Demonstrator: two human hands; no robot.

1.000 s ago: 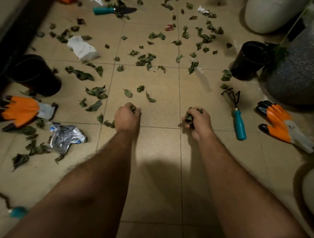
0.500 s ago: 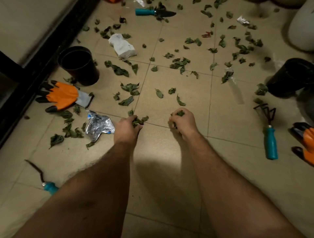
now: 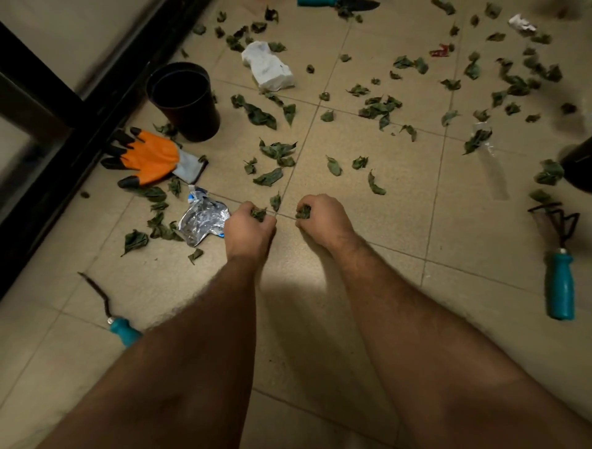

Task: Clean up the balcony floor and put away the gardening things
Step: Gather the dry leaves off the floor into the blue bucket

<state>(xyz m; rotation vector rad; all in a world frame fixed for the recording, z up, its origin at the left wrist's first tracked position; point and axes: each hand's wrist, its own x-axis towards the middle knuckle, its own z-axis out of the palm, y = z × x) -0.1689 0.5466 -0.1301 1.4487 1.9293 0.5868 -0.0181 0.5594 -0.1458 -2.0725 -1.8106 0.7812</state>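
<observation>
Already both fists curl tight: left hand (image 3: 249,229) and right hand (image 3: 320,221) each clutch crumpled dark-green leaves (image 3: 258,212). Far more lie scattered beyond; orange rubber-coated glove (image 3: 149,158), black plastic pot (image 3: 184,99), teal-handled rake (image 3: 559,266) await storing.

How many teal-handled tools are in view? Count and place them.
3: trowel at the top edge, hand rake far right, hooked tool lower left. The arms may hide more.

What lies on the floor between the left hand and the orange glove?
In the head view, a crumpled foil wrapper lies between the left hand and the orange glove, with a few leaves.
</observation>
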